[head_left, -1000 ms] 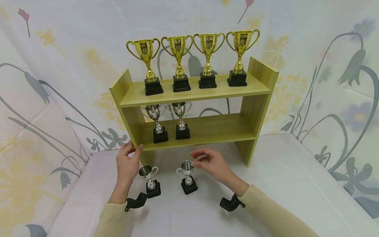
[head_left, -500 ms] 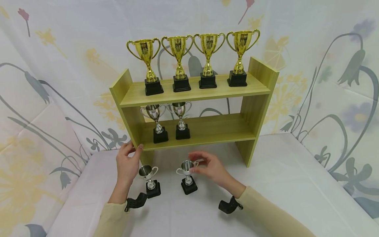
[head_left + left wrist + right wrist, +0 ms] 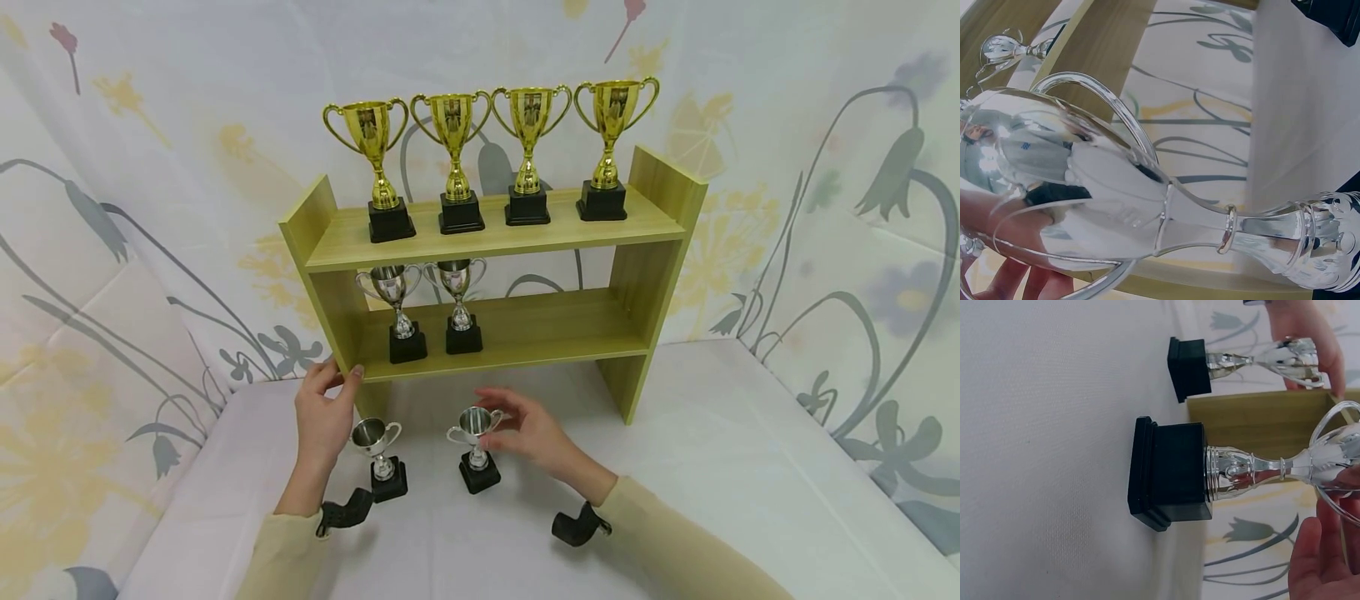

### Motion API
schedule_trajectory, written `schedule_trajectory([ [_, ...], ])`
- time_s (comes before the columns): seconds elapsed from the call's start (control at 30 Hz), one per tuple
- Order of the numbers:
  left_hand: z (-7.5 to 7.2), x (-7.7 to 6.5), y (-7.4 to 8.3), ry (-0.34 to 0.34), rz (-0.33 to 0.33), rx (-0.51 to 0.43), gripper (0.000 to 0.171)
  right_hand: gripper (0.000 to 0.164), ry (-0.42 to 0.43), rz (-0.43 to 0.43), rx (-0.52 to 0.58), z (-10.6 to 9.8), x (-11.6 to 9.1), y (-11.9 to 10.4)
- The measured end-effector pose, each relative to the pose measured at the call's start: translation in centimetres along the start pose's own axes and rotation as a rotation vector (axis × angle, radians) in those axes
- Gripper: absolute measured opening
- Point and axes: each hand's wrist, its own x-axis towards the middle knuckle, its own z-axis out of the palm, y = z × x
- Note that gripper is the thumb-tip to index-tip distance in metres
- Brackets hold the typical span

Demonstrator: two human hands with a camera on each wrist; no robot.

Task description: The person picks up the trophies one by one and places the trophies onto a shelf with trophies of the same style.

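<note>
My left hand [image 3: 324, 417] grips the wooden shelf [image 3: 491, 367] at its left side panel, thumb on the front edge. Below that hand a silver trophy cup [image 3: 383, 467] stands upright on the table; its bowl [image 3: 1054, 181] fills much of the left wrist view. A second silver trophy cup [image 3: 477, 454] stands upright to the right, its black base [image 3: 1172, 472] on the cloth. My right hand [image 3: 528, 433] curves round this second cup's right side, thumb at the lower bowl and fingers behind the handle.
Several gold trophy cups [image 3: 529, 150] line the shelf's top board. Two more silver trophy cups, one at the far left [image 3: 405, 329] and one beside it [image 3: 462, 321], stand on the middle board. White cloth [image 3: 720, 492] covers the table, with a flowered sheet [image 3: 787, 183] behind.
My right hand has moved slightly left and down around the right-hand silver cup, its thumb going from the rim to the lower bowl. The left hand and the cups stay put.
</note>
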Motion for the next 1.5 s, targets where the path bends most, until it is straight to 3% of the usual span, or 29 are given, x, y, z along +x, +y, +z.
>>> schedule_trajectory([
  [0.27,0.0,-0.1,0.1,0.000,-0.004,0.007,0.036,0.071,-0.030,0.043,-0.001,0.2,-0.1,0.5],
  [0.9,0.1,0.0,0.1,0.006,0.001,-0.006,0.034,0.060,-0.020,0.157,0.026,1.0,-0.4,2.0],
  [1.23,0.0,-0.1,0.2,0.014,-0.007,-0.003,0.034,0.026,0.005,0.294,0.035,1.4,-0.4,1.7],
  [1.5,0.1,0.0,0.0,0.016,-0.008,-0.008,0.032,0.021,-0.002,0.339,0.038,1.8,-0.2,1.9],
])
